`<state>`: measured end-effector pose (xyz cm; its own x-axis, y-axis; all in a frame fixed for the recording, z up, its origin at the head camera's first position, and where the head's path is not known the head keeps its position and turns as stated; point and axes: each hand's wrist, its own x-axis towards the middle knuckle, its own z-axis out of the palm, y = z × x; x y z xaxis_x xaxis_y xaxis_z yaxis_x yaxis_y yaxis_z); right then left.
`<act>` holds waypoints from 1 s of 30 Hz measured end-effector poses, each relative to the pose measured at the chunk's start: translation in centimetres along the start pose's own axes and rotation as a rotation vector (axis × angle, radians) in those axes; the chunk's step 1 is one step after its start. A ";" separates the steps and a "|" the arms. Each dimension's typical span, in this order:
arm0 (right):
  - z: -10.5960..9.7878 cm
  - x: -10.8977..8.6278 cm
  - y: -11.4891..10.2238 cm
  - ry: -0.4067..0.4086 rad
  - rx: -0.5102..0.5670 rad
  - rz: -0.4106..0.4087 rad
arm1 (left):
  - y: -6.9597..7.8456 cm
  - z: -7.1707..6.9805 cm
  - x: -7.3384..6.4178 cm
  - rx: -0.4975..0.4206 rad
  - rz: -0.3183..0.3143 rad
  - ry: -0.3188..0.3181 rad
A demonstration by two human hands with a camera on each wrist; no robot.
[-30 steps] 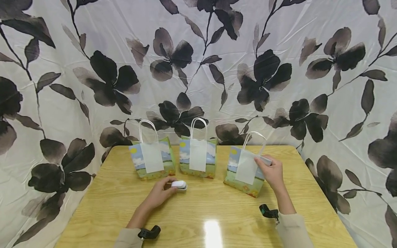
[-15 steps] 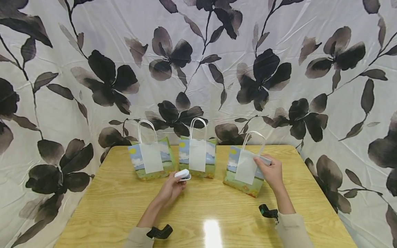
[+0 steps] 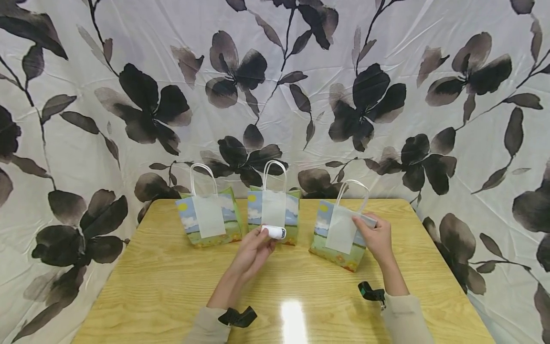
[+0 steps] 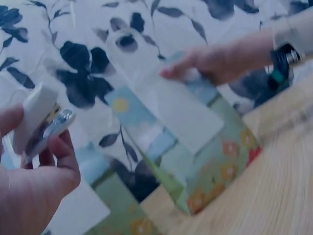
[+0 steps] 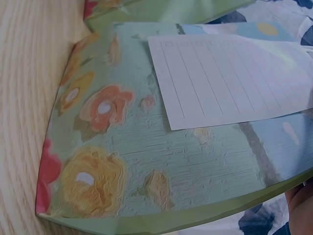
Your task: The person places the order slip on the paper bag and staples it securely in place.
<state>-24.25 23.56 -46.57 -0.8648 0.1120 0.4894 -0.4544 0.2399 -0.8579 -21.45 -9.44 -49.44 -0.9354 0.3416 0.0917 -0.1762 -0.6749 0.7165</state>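
Observation:
In the head view my left hand holds a small white stapler up in front of the middle paper bag. The left wrist view shows the stapler between thumb and fingers, its arms spread apart. My right hand pinches the top edge of the right paper bag, together with the white paper slip lying against its front. Ruled lines mark that slip in the right wrist view. The bag stands slightly turned, its white handles upright.
The left paper bag stands beside the middle one, both with a white slip on the front. A wooden table carries everything. Behind it hangs a floral cloth.
My left hand has lifted the stapler off the table and carried it rightward, from near the left bag to before the middle bag. My right hand keeps its grip on the right bag.

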 end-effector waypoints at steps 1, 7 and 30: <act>0.0 0.0 0.0 0.001 0.001 0.003 | 0.0 0.4 0.2 -0.017 0.004 0.003; 0.0 0.1 -0.2 0.007 0.015 0.026 | 0.2 2.6 1.6 -0.124 0.002 -0.003; 0.0 0.2 0.0 0.001 -0.001 -0.023 | -2.3 11.6 8.2 0.258 0.110 0.033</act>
<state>-24.39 23.54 -46.49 -0.8540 0.1079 0.5089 -0.4736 0.2436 -0.8464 -25.14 2.45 -42.30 -0.9549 0.2510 0.1586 0.0064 -0.5167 0.8562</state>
